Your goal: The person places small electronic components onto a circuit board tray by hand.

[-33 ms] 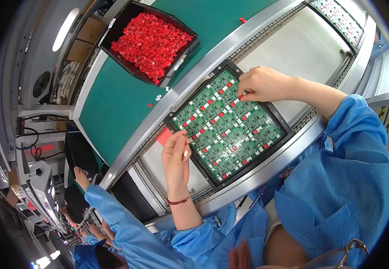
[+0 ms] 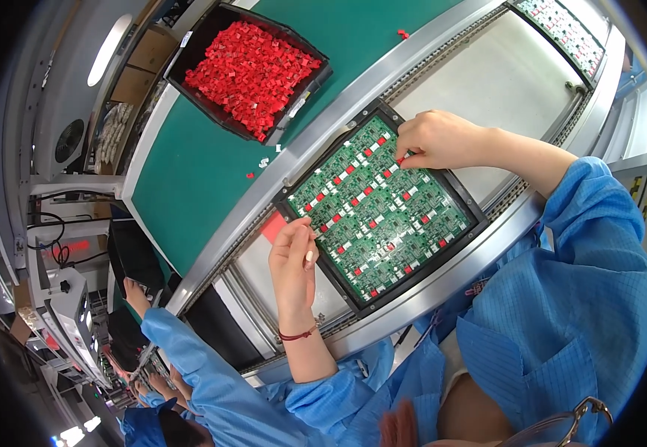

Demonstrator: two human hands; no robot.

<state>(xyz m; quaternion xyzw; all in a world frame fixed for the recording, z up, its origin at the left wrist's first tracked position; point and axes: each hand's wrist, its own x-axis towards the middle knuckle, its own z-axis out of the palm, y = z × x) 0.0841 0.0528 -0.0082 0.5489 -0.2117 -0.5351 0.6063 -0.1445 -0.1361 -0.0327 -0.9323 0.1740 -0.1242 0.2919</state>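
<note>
Pinching: our right hand presses a small red part onto the green circuit board | left hand curled, grip unclear | progress: many red parts seated, several spots seemingly open | supply: black tray full

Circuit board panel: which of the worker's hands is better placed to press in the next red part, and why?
Right hand: its fingertips pinch a red part at the circuit board panel. Left hand only rests at the panel's near edge.
</note>
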